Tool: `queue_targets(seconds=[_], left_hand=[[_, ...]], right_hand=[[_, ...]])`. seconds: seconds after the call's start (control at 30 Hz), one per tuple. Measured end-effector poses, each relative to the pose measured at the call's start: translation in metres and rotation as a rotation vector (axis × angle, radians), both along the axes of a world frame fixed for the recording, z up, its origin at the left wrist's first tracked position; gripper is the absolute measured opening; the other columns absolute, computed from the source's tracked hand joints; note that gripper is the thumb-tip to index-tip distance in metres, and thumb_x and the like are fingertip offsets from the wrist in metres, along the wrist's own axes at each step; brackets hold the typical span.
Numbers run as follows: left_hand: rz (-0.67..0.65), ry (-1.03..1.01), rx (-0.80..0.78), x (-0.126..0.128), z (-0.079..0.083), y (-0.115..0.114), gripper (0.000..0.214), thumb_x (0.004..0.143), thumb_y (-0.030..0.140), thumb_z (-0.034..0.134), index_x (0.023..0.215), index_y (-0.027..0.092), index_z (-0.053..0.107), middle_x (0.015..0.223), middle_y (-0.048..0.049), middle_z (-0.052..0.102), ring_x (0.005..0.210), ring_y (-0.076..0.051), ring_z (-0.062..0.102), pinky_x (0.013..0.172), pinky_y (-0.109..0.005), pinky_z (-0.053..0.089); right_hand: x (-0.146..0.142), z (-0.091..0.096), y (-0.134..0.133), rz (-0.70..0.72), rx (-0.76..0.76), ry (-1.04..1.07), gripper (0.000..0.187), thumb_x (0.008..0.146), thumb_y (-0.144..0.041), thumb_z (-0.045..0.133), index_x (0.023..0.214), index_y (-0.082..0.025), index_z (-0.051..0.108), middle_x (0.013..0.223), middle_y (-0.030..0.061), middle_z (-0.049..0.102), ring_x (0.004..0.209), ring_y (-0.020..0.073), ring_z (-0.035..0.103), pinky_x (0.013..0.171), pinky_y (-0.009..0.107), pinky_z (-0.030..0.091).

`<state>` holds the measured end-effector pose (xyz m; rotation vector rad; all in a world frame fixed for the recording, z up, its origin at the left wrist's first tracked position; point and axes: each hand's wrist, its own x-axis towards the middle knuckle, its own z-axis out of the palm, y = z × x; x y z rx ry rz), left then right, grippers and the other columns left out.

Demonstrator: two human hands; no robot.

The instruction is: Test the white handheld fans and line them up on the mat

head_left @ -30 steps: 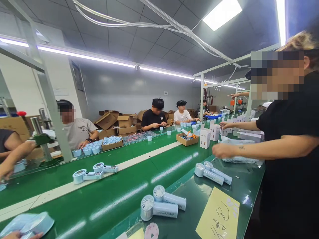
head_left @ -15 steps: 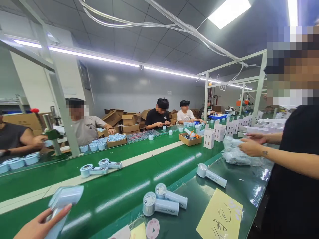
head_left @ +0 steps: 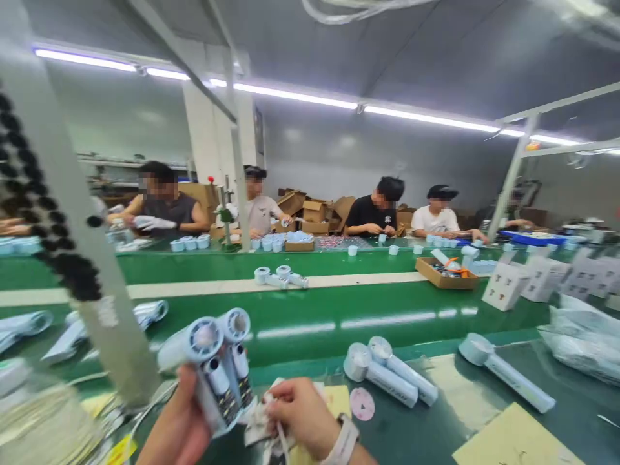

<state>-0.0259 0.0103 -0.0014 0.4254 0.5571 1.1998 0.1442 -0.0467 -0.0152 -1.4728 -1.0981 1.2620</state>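
My left hand (head_left: 180, 413) is closed around two light-blue handheld fans (head_left: 206, 349), held upright side by side. Their round heads point up, and the opened handles show white cylindrical cells and dark circuit boards. Just to the right, my right hand (head_left: 305, 410), with a white band on the wrist, pinches a white cable (head_left: 281, 442) near the bottom of the handles. The cable's far end is out of sight. Two more fans (head_left: 392, 381) lie together on the bench to the right, near a round pink label (head_left: 362, 403). Another fan (head_left: 508, 374) lies farther right.
A green conveyor (head_left: 339, 303) runs across, carrying two fans (head_left: 281, 278) and a cardboard tray (head_left: 448, 274). A metal post (head_left: 97, 258) stands close on my left. White boxes (head_left: 506, 284) and plastic bags (head_left: 581, 336) are at right. Several co-workers sit opposite.
The view has swung left. My left hand has moved inward with the light-blue fans, whose opened side now faces me. My right hand has come into view, pinching a cable.
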Motion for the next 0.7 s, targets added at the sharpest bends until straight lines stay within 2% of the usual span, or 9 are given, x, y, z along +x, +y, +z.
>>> queue_targets(seconds=[0.03, 0.07, 0.13, 0.17, 0.23, 0.33, 0.43, 0.57, 0.7], left_hand=[[0.026, 0.033, 0.0, 0.003, 0.009, -0.006, 0.042, 0.068, 0.049, 0.083, 0.104, 0.029, 0.074, 0.098, -0.0022, 0.08, 0.103, -0.033, 0.073, 0.087, -0.044, 0.061], [-0.012, 0.049, 0.018, 0.006, 0.016, -0.011, 0.048, 0.059, 0.055, 0.087, 0.093, 0.024, 0.075, 0.097, -0.0051, 0.08, 0.1, -0.034, 0.073, 0.088, -0.045, 0.06], [-0.048, 0.045, 0.121, 0.012, 0.026, -0.017, 0.061, 0.041, 0.066, 0.089, 0.075, 0.018, 0.071, 0.092, -0.008, 0.079, 0.095, -0.033, 0.074, 0.086, -0.042, 0.06], [-0.046, 0.039, 0.164, 0.015, 0.027, -0.019, 0.065, 0.037, 0.07, 0.087, 0.071, 0.017, 0.069, 0.087, -0.0071, 0.078, 0.093, -0.031, 0.074, 0.083, -0.039, 0.06], [-0.054, 0.033, 0.192, 0.02, 0.023, -0.019, 0.069, 0.039, 0.078, 0.08, 0.067, 0.017, 0.065, 0.08, -0.007, 0.075, 0.086, -0.028, 0.073, 0.074, -0.035, 0.059], [-0.105, 0.019, 0.196, 0.024, 0.015, -0.02, 0.072, 0.044, 0.083, 0.073, 0.067, 0.016, 0.062, 0.083, -0.0081, 0.074, 0.08, -0.025, 0.071, 0.067, -0.034, 0.057], [-0.1, 0.017, 0.215, 0.024, 0.013, -0.022, 0.072, 0.046, 0.084, 0.071, 0.066, 0.016, 0.06, 0.086, -0.0089, 0.073, 0.085, -0.025, 0.07, 0.068, -0.033, 0.056], [-0.046, 0.032, 0.233, 0.025, 0.016, -0.024, 0.072, 0.045, 0.085, 0.071, 0.065, 0.017, 0.063, 0.083, -0.0075, 0.073, 0.088, -0.027, 0.07, 0.072, -0.035, 0.057], [0.034, 0.067, 0.269, 0.029, 0.015, -0.027, 0.07, 0.046, 0.084, 0.073, 0.064, 0.017, 0.064, 0.083, -0.0073, 0.073, 0.088, -0.026, 0.07, 0.075, -0.034, 0.057]], right_hand=[[0.001, 0.002, -0.006, 0.042, 0.013, 0.026, 0.033, 0.067, -0.046, 0.078, 0.071, -0.015, 0.066, 0.051, -0.0049, 0.051, 0.049, 0.0131, 0.053, 0.051, 0.026, 0.043], [0.001, 0.003, -0.012, 0.086, 0.022, 0.052, 0.038, 0.067, -0.052, 0.076, 0.064, -0.016, 0.063, 0.051, -0.0041, 0.051, 0.049, 0.0125, 0.051, 0.052, 0.026, 0.041], [-0.001, 0.002, -0.023, 0.152, 0.047, 0.094, 0.04, 0.068, -0.056, 0.074, 0.063, -0.017, 0.062, 0.052, -0.0039, 0.051, 0.053, 0.0124, 0.049, 0.055, 0.027, 0.039], [-0.003, 0.001, -0.028, 0.183, 0.051, 0.108, 0.039, 0.068, -0.054, 0.074, 0.064, -0.018, 0.062, 0.054, -0.0036, 0.053, 0.055, 0.0127, 0.049, 0.057, 0.027, 0.037], [-0.009, 0.001, -0.036, 0.219, 0.081, 0.102, 0.035, 0.073, -0.05, 0.073, 0.063, -0.019, 0.061, 0.057, -0.003, 0.055, 0.059, 0.013, 0.049, 0.059, 0.027, 0.036], [-0.019, 0.003, -0.046, 0.253, 0.146, 0.087, 0.036, 0.08, -0.051, 0.068, 0.063, -0.019, 0.059, 0.058, -0.0014, 0.059, 0.061, 0.0143, 0.051, 0.061, 0.028, 0.038], [-0.027, 0.005, -0.052, 0.253, 0.162, 0.122, 0.042, 0.082, -0.057, 0.066, 0.064, -0.02, 0.057, 0.053, -0.0013, 0.06, 0.055, 0.0142, 0.053, 0.061, 0.028, 0.041], [-0.035, 0.0, -0.054, 0.143, 0.117, 0.281, 0.048, 0.078, -0.067, 0.066, 0.07, -0.021, 0.056, 0.043, -0.0066, 0.052, 0.042, 0.0123, 0.051, 0.05, 0.025, 0.04], [-0.04, -0.003, -0.055, 0.106, 0.067, 0.358, 0.051, 0.077, -0.071, 0.065, 0.074, -0.02, 0.057, 0.04, -0.0091, 0.046, 0.036, 0.0117, 0.048, 0.043, 0.024, 0.037]])
